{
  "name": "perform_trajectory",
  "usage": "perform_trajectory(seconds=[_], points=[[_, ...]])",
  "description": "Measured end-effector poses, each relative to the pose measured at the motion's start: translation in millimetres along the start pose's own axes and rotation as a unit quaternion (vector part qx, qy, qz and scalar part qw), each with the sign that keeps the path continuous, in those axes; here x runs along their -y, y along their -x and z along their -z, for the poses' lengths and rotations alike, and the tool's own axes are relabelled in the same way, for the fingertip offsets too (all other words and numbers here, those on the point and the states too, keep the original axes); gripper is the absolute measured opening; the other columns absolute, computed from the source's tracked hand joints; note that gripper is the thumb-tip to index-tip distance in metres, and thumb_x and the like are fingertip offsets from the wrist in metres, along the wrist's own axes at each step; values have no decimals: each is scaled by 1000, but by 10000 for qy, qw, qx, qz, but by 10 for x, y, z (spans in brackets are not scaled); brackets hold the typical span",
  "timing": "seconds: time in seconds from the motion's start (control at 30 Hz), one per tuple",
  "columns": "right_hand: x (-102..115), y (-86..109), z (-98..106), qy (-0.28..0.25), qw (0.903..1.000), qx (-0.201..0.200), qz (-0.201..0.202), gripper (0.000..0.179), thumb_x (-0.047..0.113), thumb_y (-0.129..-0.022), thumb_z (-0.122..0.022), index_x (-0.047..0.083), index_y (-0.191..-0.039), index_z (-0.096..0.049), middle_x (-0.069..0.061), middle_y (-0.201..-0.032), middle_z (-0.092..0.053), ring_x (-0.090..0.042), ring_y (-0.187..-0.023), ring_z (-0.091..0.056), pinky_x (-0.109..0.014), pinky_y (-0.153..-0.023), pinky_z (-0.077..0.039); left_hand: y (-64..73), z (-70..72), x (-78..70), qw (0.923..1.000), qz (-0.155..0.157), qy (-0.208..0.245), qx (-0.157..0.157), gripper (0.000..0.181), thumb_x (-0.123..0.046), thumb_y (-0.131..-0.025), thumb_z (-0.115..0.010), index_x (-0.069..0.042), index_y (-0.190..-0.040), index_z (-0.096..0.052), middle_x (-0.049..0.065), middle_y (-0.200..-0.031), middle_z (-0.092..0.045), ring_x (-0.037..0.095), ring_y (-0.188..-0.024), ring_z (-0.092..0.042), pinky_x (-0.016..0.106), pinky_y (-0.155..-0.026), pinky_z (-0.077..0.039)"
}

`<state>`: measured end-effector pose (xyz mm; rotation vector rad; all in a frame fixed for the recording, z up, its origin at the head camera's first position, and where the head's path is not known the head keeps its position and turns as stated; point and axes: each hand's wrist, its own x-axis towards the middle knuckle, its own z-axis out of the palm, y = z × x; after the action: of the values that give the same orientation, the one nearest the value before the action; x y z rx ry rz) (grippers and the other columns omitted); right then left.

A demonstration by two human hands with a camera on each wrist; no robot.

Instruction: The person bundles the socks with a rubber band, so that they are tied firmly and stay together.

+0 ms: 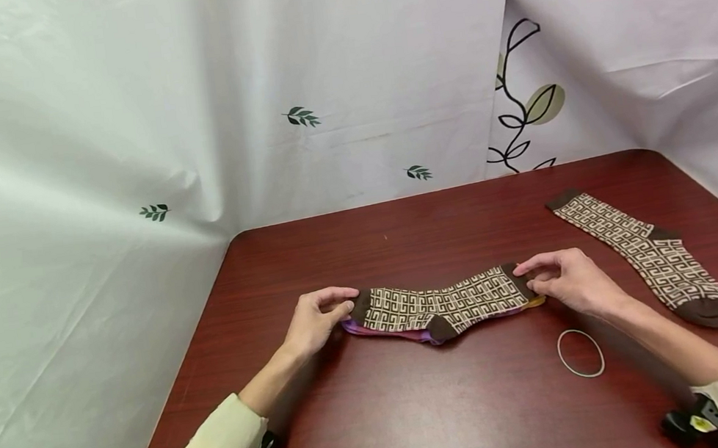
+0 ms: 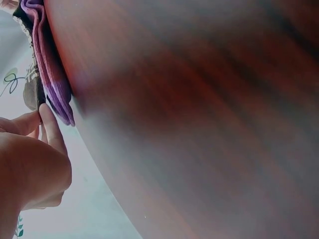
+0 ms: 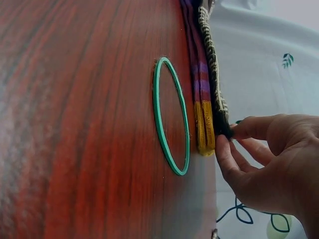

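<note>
A brown and cream patterned sock point(image 1: 447, 301) lies stretched sideways on top of purple socks point(image 1: 405, 332) near the middle of the table. At its left end my left hand point(image 1: 314, 321) pinches the dark end between thumb and fingers. My right hand point(image 1: 568, 280) pinches the other dark end in the same way. In the right wrist view the socks underneath point(image 3: 204, 119) show yellow ends and lie in flat layers below the patterned one. The left wrist view shows the purple layers point(image 2: 55, 79) beneath the pinched end.
A second sock of the same pattern point(image 1: 648, 250) lies flat at the right of the table point(image 1: 459, 405). A thin pale-green rubber band point(image 3: 157, 99) rests on the wood just in front of my right hand. White printed sheeting point(image 1: 352, 47) hangs behind and beside the table.
</note>
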<state>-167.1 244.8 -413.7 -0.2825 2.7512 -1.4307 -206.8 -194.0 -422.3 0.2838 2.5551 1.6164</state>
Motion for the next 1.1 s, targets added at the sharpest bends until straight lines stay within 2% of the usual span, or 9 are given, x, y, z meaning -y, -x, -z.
perform_trajectory(seconds=[0.17, 0.23, 0.5, 0.63, 0.87, 1.1], points=[[29, 6, -14, 442, 9989, -91, -82, 30, -8, -88, -70, 1, -116, -78, -6, -90, -77, -11, -76, -63, -24, -60, -43, -11, -5, 3, 10000, 65, -41, 44, 20, -3, -97, -76, -7, -116, -80, 12, -97, -79, 16, -77, -70, 28, -54, -48], [36, 4, -18, 595, 9981, -119, -93, 29, -7, -88, -71, 2, -115, -78, -4, -88, -76, -12, -75, -63, -24, -60, -44, -9, -9, -4, 9999, 85, -73, 71, 20, -3, -97, -76, -7, -116, -80, 12, -94, -78, 16, -74, -68, 27, -53, -48], [60, -14, -28, 909, 9957, -142, -119, 26, -4, -87, -72, 4, -111, -80, -6, -96, -76, -14, -75, -61, -25, -63, -44, -20, -3, 2, 9996, 84, -209, 159, 19, -4, -97, -76, -8, -115, -80, 7, -81, -73, 19, -55, -53, 25, -49, -42], [65, -18, -32, 969, 9951, -161, -138, 26, -3, -86, -72, 5, -109, -81, -6, -98, -76, -13, -74, -60, -26, -64, -43, -27, 8, -5, 9993, 86, -279, 236, 19, -4, -97, -76, -8, -115, -80, 6, -80, -72, 19, -55, -53, 26, -49, -42], [37, -47, -55, 1002, 9943, -336, -95, 14, 6, -92, -80, 7, -105, -82, -10, -104, -80, -13, -79, -69, -27, -70, -48, -27, 4, -33, 9984, 155, -365, 399, 20, 0, -96, -75, -8, -114, -79, 5, -85, -74, 19, -56, -55, 25, -51, -43], [29, -70, -65, 1010, 9941, -394, -29, 11, 6, -89, -82, 8, -100, -81, -5, -94, -79, -12, -74, -67, -26, -66, -47, -35, 6, -45, 9957, 174, -714, 555, 20, 0, -96, -75, -8, -114, -79, 3, -87, -74, 17, -59, -58, 25, -55, -45]])
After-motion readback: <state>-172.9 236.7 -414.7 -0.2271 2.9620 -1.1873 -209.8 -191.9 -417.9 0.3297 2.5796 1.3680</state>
